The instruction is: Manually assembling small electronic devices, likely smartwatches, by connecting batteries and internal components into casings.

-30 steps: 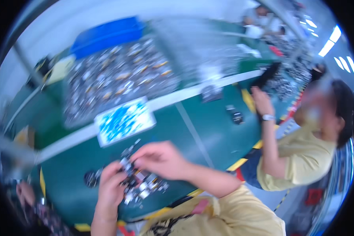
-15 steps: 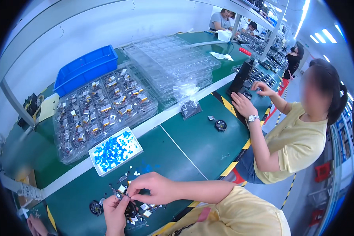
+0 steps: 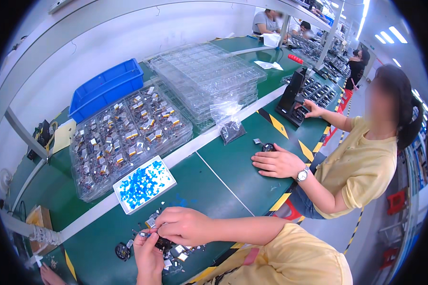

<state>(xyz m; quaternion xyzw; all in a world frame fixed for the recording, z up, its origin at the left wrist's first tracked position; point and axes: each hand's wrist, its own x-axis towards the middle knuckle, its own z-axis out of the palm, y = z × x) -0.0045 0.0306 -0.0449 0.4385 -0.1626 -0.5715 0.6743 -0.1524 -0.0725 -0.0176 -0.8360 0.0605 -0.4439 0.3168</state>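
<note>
My left hand (image 3: pixel 149 254) and my right hand (image 3: pixel 184 226) meet low over the green bench, fingertips close together. The left thumb and fingers pinch a small electronic part (image 3: pixel 143 234) with a pale square face. Right beside it, my right fingers are pressed together; what they grip is hidden. Small silver, white and black parts (image 3: pixel 181 252) lie heaped beneath and beside my hands. Just left of my left hand lies a round black piece (image 3: pixel 122 251). A white box (image 3: pixel 169 177) of small blue pieces stands beyond my hands.
Behind the box are a clear tray (image 3: pixel 184 135) full of wired parts, a blue bin (image 3: pixel 107 99) and stacked clear trays (image 3: pixel 207 78). A bag (image 3: pixel 232 133) of black bits lies mid-bench. At right, a co-worker's hand (image 3: pixel 280 162) rests near a black fixture (image 3: pixel 290 97).
My hands stay together, with the left fingers shifted slightly right and up. The co-worker's one hand has moved from the fixture down to a round black piece on the bench.
</note>
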